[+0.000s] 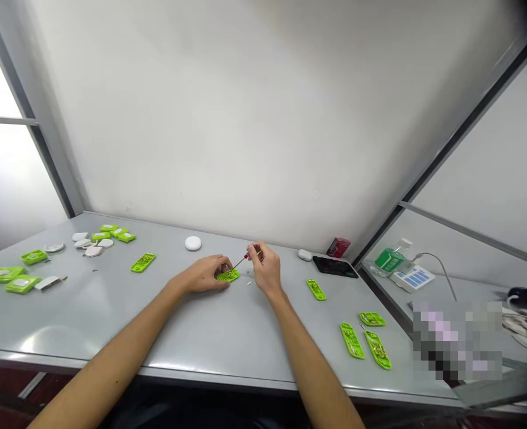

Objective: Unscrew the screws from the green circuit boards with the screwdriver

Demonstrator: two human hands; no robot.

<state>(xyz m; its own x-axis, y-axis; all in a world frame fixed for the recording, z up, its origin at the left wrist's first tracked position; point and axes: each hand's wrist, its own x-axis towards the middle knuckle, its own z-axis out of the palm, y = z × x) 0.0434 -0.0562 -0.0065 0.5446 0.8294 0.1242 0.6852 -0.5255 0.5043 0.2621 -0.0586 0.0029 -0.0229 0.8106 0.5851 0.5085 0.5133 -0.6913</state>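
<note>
Near the middle of the table, my left hand (pixel 209 273) is closed on the edges of a small green plastic casing (pixel 230 276) lying on the table, its open inner side facing up. A thin screwdriver (pixel 240 262) with a red collar is pinched in the fingers of my right hand (pixel 263 268). Its shaft slants down to the left, and the tip meets the inside of the casing. Whether it sits on a screw is too small to tell. A tiny pale part (pixel 249 283) lies just right of the casing.
Another green casing (pixel 143 262) lies to the left, a further casing (pixel 316 289) to the right. Several green casings and white pieces (pixel 94 251) are at far left. A round white object (pixel 193 243) is behind my hands. A phone (pixel 335 267) and red box (pixel 339 247) lie back right.
</note>
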